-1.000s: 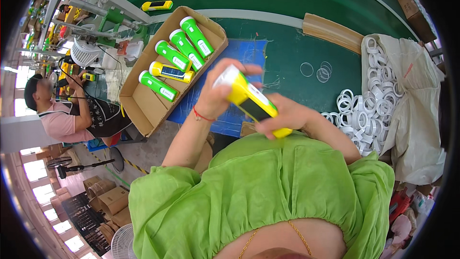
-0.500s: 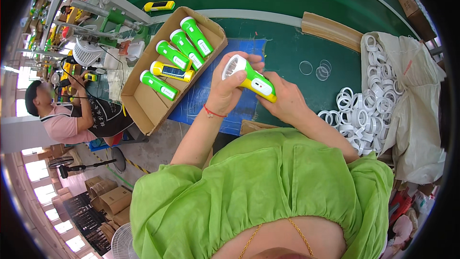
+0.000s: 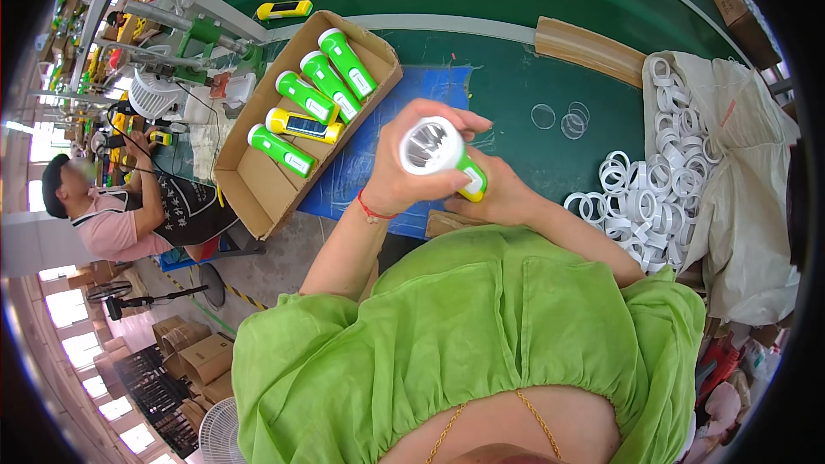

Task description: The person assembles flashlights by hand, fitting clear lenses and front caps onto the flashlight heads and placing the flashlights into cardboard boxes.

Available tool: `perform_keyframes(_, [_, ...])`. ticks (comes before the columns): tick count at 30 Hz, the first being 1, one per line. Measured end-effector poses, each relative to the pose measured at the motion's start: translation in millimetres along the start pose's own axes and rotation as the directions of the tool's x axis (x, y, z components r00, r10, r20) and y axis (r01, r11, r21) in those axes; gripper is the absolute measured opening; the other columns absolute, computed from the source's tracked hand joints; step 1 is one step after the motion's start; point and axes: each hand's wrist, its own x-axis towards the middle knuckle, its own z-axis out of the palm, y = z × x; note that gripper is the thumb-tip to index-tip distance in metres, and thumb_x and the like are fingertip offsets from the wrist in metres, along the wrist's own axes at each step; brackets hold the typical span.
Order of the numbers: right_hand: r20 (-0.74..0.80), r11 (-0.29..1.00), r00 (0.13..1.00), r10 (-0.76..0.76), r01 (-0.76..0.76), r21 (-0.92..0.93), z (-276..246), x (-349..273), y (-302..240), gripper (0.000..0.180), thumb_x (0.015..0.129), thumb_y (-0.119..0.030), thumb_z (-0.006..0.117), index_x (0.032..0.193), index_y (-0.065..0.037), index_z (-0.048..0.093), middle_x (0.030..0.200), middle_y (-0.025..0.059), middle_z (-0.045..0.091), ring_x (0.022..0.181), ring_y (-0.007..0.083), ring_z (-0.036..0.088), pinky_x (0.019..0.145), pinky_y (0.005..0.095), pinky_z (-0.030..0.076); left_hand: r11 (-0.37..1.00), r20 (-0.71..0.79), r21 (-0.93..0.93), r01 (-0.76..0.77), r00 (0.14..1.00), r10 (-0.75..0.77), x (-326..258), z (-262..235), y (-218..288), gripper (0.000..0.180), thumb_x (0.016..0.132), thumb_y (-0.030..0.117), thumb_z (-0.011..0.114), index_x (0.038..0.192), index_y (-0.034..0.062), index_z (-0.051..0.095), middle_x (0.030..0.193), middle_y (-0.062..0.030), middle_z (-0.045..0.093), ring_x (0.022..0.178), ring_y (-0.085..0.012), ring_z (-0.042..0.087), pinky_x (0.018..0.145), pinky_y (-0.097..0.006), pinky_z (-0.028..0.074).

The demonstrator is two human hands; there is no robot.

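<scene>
A green, white and yellow flashlight (image 3: 473, 175) is held between my hands, its white-rimmed reflector end tilted up toward me. My left hand (image 3: 397, 155) wraps round the head, with the thumb along its near side and the fingers behind it. Round the body's tail end my right hand (image 3: 505, 192) is closed, its fingers partly hidden. Left of my hands, a cardboard box (image 3: 249, 192) holds several green-and-white flashlights (image 3: 284, 150) and a yellow one (image 3: 301, 125) with a dark panel. Clear thin discs (image 3: 575, 120) lie on the green table to the right.
White plastic rings (image 3: 644, 198) are heaped at the right, some spilling from a pale woven sack (image 3: 743, 172). A cardboard strip (image 3: 593, 50) stands along the far edge. Blue sheeting (image 3: 339, 180) lies under my hands. A co-worker (image 3: 116, 215) sits at far left near a press (image 3: 206, 30).
The flashlight has been turned so its reflector end faces up toward me, and its body shows less. My left hand has rotated with it; both hands still hold it.
</scene>
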Motion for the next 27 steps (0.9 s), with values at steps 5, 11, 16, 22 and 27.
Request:
perform_keyframes(5, [-0.060,0.987,0.992,-0.115,0.121,0.106,-4.0,8.3,19.5,0.057,0.074,-0.013,0.074,0.125,-0.006,0.050,0.113,0.0092,0.062,0.107,0.0223,0.059,0.091,0.0351,0.046,0.871,0.213,0.463,-0.166,0.974,0.072,5.5,19.6,8.8,0.064,0.058,0.009,0.085,0.111,0.0054,0.048,0.114,-0.0138,0.056,0.112,-0.0229,0.054,0.095,-0.037,0.043])
perform_keyframes(11, [-0.401,0.991,0.907,-0.128,0.137,-0.008,2.8,9.0,29.3,0.054,0.071,-0.009,0.076,0.121,-0.007,0.053,0.111,0.0129,0.061,0.103,0.0275,0.060,0.086,0.0367,0.048,0.953,0.059,0.299,-0.043,0.998,0.027,-10.2,30.3,-5.2,0.075,0.067,0.019,0.082,0.126,0.0036,0.040,0.120,-0.0099,0.052,0.114,-0.0189,0.051,0.095,-0.032,0.042])
perform_keyframes(16, [-0.478,0.961,0.833,-0.278,0.241,-0.139,3.0,8.1,42.7,0.051,0.066,-0.006,0.078,0.112,-0.006,0.056,0.102,0.0122,0.059,0.097,0.0301,0.059,0.081,0.0385,0.048,0.988,0.021,0.050,0.146,0.989,-0.147,-12.3,37.7,-2.1,0.039,0.091,0.017,0.054,0.127,0.0042,0.045,0.120,-0.0095,0.054,0.111,-0.0150,0.051,0.094,-0.030,0.042])
perform_keyframes(22, [-0.467,0.988,0.871,-0.148,0.115,-0.100,8.6,4.2,36.7,0.051,0.067,-0.007,0.078,0.112,-0.005,0.056,0.108,0.0133,0.061,0.099,0.0308,0.060,0.083,0.0381,0.049,0.991,-0.083,0.019,0.131,0.988,-0.129,-10.2,45.1,-13.1,0.028,0.092,0.018,0.053,0.116,0.0032,0.052,0.110,-0.0064,0.058,0.100,-0.0124,0.055,0.086,-0.027,0.045])
perform_keyframes(27, [-0.480,0.996,0.872,-0.094,0.088,-0.035,10.0,1.6,33.0,0.052,0.067,-0.009,0.078,0.114,-0.005,0.056,0.107,0.0142,0.063,0.099,0.0307,0.062,0.083,0.0378,0.049,0.994,-0.141,-0.005,0.111,0.984,-0.111,-5.6,44.5,-18.2,0.026,0.092,0.018,0.052,0.113,0.0024,0.053,0.108,-0.0077,0.059,0.099,-0.0130,0.056,0.085,-0.027,0.046])
